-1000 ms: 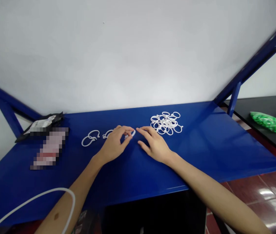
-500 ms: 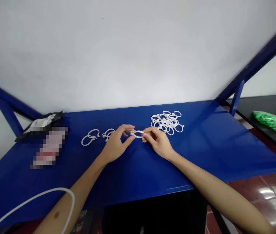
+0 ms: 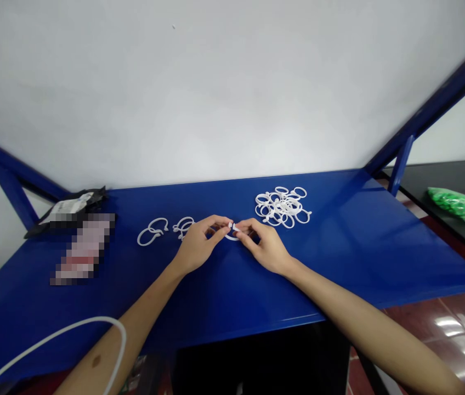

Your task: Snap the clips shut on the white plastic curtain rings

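Observation:
Both my hands pinch one white plastic ring [image 3: 231, 237] above the middle of the blue table. My left hand [image 3: 200, 241] is closed on its left side, and my right hand [image 3: 264, 244] grips the right side. Between my fingertips a small gap shows at the top of the ring, with a knobbed end on the left. Just left of my left hand lie a few white rings [image 3: 183, 221], partly hidden by it. Farther left, two open white rings [image 3: 148, 237] overlap. Behind my right hand is a loose pile of white rings [image 3: 284, 206].
On the left of the blue table [image 3: 257, 302] lie a black package with a white label [image 3: 70, 206] and a blurred-out pinkish item [image 3: 86, 247]. A white cable [image 3: 63, 327] loops across my left forearm. To the right, a black surface holds a bag of green pieces [image 3: 457, 206].
My hands have drawn closer together and turned the ring. Its gap now faces up between my fingertips, with the two ends apart. The other rings lie as before.

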A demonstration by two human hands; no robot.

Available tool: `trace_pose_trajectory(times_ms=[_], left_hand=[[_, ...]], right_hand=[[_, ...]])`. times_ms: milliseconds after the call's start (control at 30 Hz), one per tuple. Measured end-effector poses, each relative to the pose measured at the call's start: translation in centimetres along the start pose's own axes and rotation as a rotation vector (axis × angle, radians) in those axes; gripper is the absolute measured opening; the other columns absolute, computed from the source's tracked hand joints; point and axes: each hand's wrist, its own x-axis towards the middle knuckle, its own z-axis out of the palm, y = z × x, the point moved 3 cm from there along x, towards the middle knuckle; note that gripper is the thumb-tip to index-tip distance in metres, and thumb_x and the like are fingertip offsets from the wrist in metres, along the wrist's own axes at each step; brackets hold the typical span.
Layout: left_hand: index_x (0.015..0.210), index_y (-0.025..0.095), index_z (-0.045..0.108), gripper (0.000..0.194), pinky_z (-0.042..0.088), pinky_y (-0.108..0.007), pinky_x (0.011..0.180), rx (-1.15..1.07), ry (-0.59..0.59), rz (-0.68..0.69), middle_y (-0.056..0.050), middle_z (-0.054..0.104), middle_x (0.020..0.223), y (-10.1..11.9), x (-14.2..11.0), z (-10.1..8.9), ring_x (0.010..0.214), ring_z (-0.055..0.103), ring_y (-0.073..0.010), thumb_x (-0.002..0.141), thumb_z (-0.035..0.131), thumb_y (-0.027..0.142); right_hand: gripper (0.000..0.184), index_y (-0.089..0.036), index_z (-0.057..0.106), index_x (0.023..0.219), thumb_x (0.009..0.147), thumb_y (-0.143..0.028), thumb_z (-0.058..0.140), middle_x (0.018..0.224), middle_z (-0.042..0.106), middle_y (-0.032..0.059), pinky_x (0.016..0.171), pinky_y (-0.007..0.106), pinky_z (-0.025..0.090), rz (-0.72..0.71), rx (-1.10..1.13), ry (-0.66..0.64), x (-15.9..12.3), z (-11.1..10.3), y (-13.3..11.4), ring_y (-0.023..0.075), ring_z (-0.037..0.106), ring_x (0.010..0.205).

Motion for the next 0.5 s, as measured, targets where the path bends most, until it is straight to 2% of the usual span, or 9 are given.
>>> trace_pose_trajectory(times_ms=[133, 333, 500], left_hand=[[0.1, 0.025, 0.076, 0.018, 0.053, -0.031, 0.079, 0.034, 0.005, 0.055, -0.002, 0.076, 0.1, 0.29, -0.14, 0.29, 0.087, 0.069, -0.0169, 0.091, 0.064, 0.034], [0.096, 0.025, 0.077, 0.016, 0.056, -0.03, 0.078, -0.079, 0.102, 0.04, -0.002, 0.077, 0.096, 0.13, -0.35, 0.49, 0.085, 0.07, -0.0166, 0.087, 0.07, 0.036], [0.091, 0.024, 0.077, 0.012, 0.057, -0.029, 0.075, -0.101, 0.121, 0.027, -0.002, 0.077, 0.089, 0.1, -0.59, 0.79, 0.08, 0.071, -0.0163, 0.085, 0.073, 0.033]], right_hand=[[0.013, -0.021, 0.067, 0.094, 0.097, -0.032, 0.061, 0.081, 0.072, 0.0007, 0.065, 0.026, 0.048, 0.038, -0.014, 0.009, 0.03, -0.14, -0.05, 0.014, 0.064, 0.068], [0.017, -0.021, 0.068, 0.094, 0.097, -0.035, 0.06, 0.08, 0.072, 0.0, 0.063, 0.025, 0.046, 0.063, 0.045, 0.024, -0.01, 0.02, -0.26, 0.0128, 0.062, 0.066], [0.019, -0.02, 0.067, 0.09, 0.1, -0.034, 0.058, 0.078, 0.069, -0.0004, 0.063, 0.025, 0.045, -0.007, 0.025, 0.025, -0.11, 0.16, -0.53, 0.0123, 0.059, 0.066]])
